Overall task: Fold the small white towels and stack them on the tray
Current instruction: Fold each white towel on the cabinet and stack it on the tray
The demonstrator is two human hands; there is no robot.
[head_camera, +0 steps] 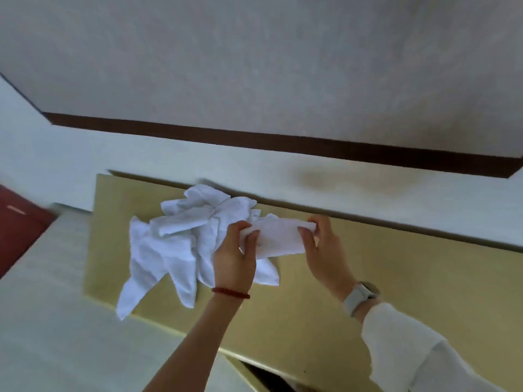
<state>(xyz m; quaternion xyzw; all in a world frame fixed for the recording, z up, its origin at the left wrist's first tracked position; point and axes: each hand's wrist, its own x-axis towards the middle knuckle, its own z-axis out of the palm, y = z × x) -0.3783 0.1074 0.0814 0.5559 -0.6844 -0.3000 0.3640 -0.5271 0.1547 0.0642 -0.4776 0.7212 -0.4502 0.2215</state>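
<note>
Left grip: the left hand (236, 257) pinches the left end of a small towel (276, 239), thumb on the near face, fingers curled behind.
Right grip: the right hand (321, 244) grasps the towel's right end, thumb and fingertips clamped over the edge.
Towel: white, terry-textured, folded into a short strip stretched level between both hands, raised a little over the tray (396, 278).
Heap: a rumpled pile of towels (175, 244), white, lies on the tray at 9 o'clock from the held towel, corners trailing toward 7 o'clock and over the tray's near edge.
Tray: flat, tan-gold, resting on a pale worktop (42, 335).
Wrists: red bead bracelet (230, 293) on the left, pale watch (359, 297) on the right.
Hard to make out: the whole view is motion-blurred; the tray's near right corner is cut off by the frame; how many layers the towel has cannot be told.
</note>
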